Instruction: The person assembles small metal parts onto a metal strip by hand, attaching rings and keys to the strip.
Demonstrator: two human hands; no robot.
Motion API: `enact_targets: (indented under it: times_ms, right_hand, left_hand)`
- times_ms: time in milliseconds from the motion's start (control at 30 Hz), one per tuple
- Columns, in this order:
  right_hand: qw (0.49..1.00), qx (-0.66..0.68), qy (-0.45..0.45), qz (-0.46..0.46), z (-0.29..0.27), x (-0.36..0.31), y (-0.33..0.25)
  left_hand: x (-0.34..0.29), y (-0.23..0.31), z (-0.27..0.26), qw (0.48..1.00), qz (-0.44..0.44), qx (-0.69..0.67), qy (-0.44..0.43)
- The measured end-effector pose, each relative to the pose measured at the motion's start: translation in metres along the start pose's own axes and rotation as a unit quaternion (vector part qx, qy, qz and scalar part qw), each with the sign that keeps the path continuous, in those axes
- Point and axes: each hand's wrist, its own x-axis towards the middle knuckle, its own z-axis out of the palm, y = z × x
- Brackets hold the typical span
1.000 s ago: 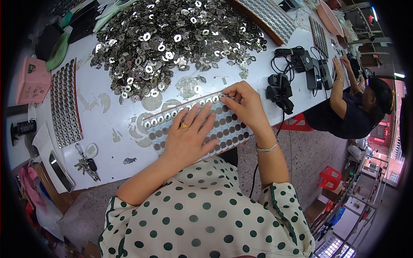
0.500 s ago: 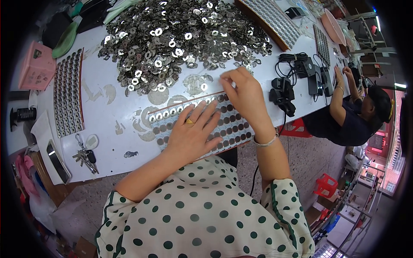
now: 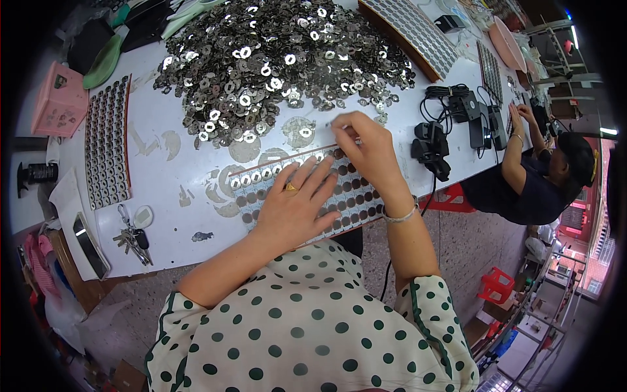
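My left hand (image 3: 298,196) lies flat, fingers spread, over a board of round discs (image 3: 353,204) set in rows. A gold ring is on one of its fingers. Along the board's far row, shiny metal pieces with a hole in the middle (image 3: 257,176) cover the discs left of my fingers; discs farther right look dark. My right hand (image 3: 366,140) is above the board's far right edge, thumb and fingers pinched together. A small metal piece (image 3: 328,124) shows at its fingertips, partly blurred. One loose shiny piece (image 3: 305,132) lies on the table just left of this hand.
A large heap of metal pieces (image 3: 281,65) spreads across the far table. Filled boards stand at left (image 3: 108,144) and far right (image 3: 418,39). Black adapters with cables (image 3: 431,147), keys (image 3: 135,242) and a phone (image 3: 90,245) lie about. Another person (image 3: 535,170) works at right.
My right hand has shifted slightly left, and the small piece that lay apart near its fingertips now shows right at them. My left hand stays on the board. The whole view has shifted slightly.
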Motion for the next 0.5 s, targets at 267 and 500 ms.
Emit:
enact_targets:
  times_ms: [267, 500]
  right_hand:
    - [0.935, 0.307, -0.065, 0.163, -0.023, -0.031, 0.011]
    - [0.929, 0.29, -0.054, 0.225, -0.032, -0.039, 0.016]
  left_hand:
    - [0.001, 0.0, 0.0, 1.0, -0.003, -0.013, 0.002]
    - [0.0, -0.001, 0.0, 1.0, -0.007, -0.014, -0.015]
